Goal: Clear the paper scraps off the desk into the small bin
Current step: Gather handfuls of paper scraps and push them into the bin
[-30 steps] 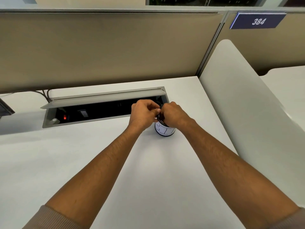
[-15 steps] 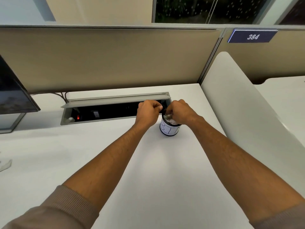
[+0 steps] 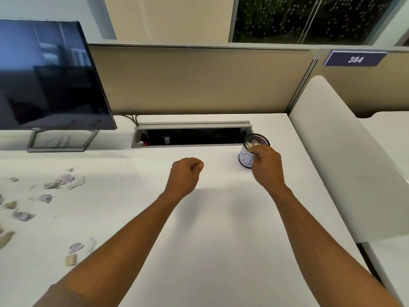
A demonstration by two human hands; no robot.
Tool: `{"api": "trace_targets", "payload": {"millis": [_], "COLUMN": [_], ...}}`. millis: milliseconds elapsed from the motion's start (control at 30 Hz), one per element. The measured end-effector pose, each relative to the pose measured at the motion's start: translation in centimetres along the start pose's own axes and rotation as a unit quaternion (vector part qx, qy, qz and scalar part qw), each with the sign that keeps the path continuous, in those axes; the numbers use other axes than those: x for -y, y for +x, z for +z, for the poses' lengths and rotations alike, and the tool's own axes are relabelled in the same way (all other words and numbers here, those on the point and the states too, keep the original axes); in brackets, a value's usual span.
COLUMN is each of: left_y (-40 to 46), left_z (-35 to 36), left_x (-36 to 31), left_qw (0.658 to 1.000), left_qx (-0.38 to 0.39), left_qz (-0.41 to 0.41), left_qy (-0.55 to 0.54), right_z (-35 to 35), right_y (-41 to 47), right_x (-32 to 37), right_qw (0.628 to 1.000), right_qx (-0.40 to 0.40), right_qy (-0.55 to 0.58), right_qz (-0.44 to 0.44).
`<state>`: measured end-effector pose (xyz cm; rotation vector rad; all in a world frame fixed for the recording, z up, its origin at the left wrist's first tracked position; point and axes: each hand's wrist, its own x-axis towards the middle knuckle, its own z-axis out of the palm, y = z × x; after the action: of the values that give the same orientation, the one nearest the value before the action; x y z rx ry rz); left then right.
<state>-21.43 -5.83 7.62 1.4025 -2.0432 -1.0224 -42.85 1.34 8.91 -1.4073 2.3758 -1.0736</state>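
Both hands have left the bin (image 3: pixel 254 149): left hand (image 3: pixel 184 173) withdrawn, fisted, apparently empty; right hand (image 3: pixel 266 165) curled beside it, contents unclear. Some scraps binned; many scraps (image 3: pixel 59 182) remain far left.

We record two bare forearms entering from the lower edge of the head view, each ending in an uncovered hand: the left hand (image 3: pixel 185 173) and the right hand (image 3: pixel 266 166). We see no rings, watches, bands or gloves on either hand or wrist. At the lower left corner we note the ribbed knit cuff of a tan-brown sleeve (image 3: pixel 64 294), pushed up well above the wrist, its fine ribbing running along the arm. On the right arm we see no sleeve inside the frame. Fine hair shows along both forearms.
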Motion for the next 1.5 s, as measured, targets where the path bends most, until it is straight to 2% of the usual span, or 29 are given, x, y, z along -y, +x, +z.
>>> {"api": "trace_targets", "payload": {"millis": [100, 367, 667, 867, 1000, 1167, 1500], "left_y": [-3.5, -11.0, -19.2, -23.7, -25.5, -26.2, -26.3], "left_z": [-2.0, -7.3, -13.9, -17.8, -20.3, -22.1, -21.7], "left_x": [2.7, 10.7, 21.7, 28.9, 32.5, 35.1, 36.5], "left_qw": [1.0, 0.997, 0.988, 0.964, 0.948, 0.944, 0.947], "left_qx": [-0.007, -0.05, -0.08, -0.129, -0.13, -0.132, -0.118], "left_qz": [-0.012, -0.042, -0.051, -0.048, -0.084, -0.114, -0.108], "left_qy": [0.009, 0.029, 0.121, 0.226, 0.28, 0.279, 0.279], "right_z": [2.4, 9.0, 17.0, 21.2, 23.8, 26.4, 31.9], "right_y": [-3.6, -12.2, -20.7, -26.5, -30.0, -33.3, -31.8], "right_x": [1.2, 6.7, 12.5, 15.0, 16.2, 18.3, 23.3], "right_qw": [0.999, 0.994, 0.983, 0.968, 0.961, 0.949, 0.943], "right_qx": [0.002, 0.082, 0.182, 0.248, 0.259, 0.255, 0.235], "right_qy": [0.032, 0.071, 0.018, -0.017, -0.072, -0.163, -0.192], "right_qz": [-0.01, -0.018, -0.027, -0.032, -0.06, -0.093, -0.136]}}
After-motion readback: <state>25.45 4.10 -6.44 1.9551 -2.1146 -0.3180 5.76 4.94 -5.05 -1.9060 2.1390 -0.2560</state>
